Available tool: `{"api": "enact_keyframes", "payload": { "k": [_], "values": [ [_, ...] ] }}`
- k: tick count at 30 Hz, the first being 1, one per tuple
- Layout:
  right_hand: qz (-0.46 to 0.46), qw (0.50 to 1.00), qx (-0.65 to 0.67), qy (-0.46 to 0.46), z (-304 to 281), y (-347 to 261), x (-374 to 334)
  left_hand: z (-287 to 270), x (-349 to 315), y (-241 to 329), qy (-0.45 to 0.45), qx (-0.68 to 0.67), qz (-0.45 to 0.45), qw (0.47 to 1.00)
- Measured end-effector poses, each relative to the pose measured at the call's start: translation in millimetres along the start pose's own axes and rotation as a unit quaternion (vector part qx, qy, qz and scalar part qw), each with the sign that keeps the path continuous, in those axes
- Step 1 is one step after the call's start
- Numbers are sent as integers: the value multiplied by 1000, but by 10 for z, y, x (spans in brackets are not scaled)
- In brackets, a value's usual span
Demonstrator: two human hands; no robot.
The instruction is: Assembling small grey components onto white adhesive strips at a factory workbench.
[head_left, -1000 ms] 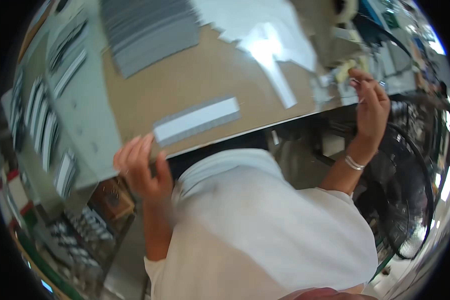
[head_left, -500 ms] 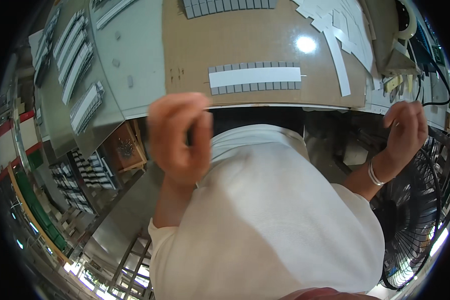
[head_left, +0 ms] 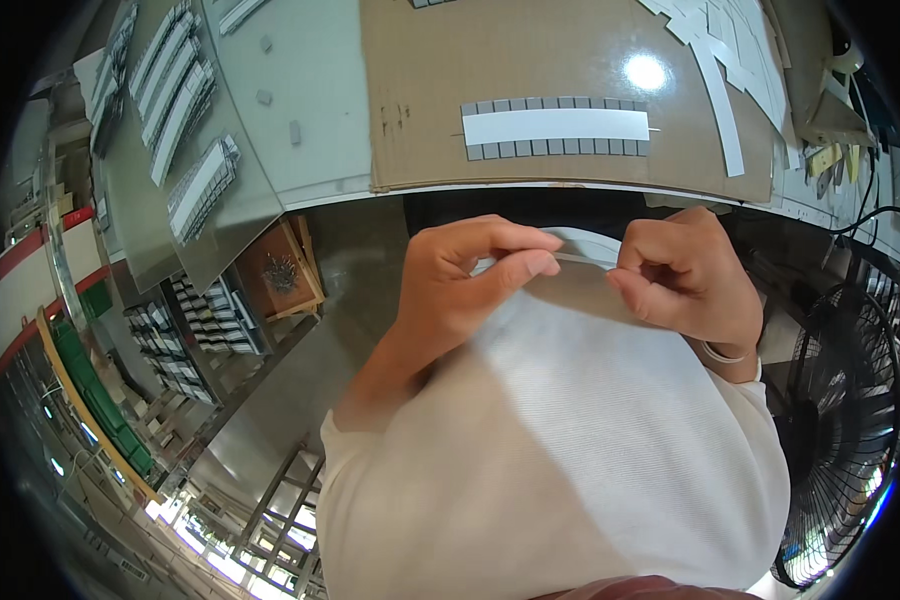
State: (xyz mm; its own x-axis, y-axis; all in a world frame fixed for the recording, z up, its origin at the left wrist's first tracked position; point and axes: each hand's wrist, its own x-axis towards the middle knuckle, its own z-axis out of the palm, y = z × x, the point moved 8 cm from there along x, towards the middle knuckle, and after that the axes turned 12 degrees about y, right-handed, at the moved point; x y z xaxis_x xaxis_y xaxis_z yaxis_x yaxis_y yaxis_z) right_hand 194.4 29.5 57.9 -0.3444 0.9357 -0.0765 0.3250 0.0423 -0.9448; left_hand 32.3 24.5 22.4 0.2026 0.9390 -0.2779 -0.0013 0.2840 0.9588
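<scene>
My left hand [head_left: 470, 275] and my right hand [head_left: 692, 275] face each other in front of my shirt, just off the table's near edge. Thumb and fingers of both hands are pinched. A thin pale strand [head_left: 582, 260] runs between the two pinches; its exact kind is too fine to tell. Beyond them on the brown board [head_left: 530, 60] lies a white strip [head_left: 555, 126], with a row of small grey blocks along each long side. A thin line sticks out at both of its ends.
Loose white strips [head_left: 722, 110] are heaped at the far right. Similar block-edged strips [head_left: 202, 190] lie in stacks on the left. Small grey pieces [head_left: 295, 131] sit on the pale tabletop. A black fan [head_left: 835, 430] stands close by my right arm.
Both hands have come together in front of my shirt, the right moving left and the left moving right. A strand now shows between them. The view has shifted slightly.
</scene>
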Motion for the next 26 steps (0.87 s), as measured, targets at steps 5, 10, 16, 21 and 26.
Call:
{"api": "enact_keyframes", "payload": {
  "k": [5, 10, 16, 21, 26],
  "values": [
    [-21, 1000, 11, -17, 64, -28, 43, -153, 28, -153, 102, -118, -74, 985],
    [-35, 999, -23, -5, 84, -7, 56, -218, 51, -150, 111, -86, -46, 989],
    [-19, 977, -133, 166, -283, 17, -38, -273, 14, 4, 83, -39, 46, 995],
    [21, 982, 18, 187, -427, 163, -173, -292, 15, -20, 80, -90, 39, 992],
    [-1, 968, 30, 250, -498, 215, -139, -209, 16, -30, 49, -135, 20, 989]
  ]
}}
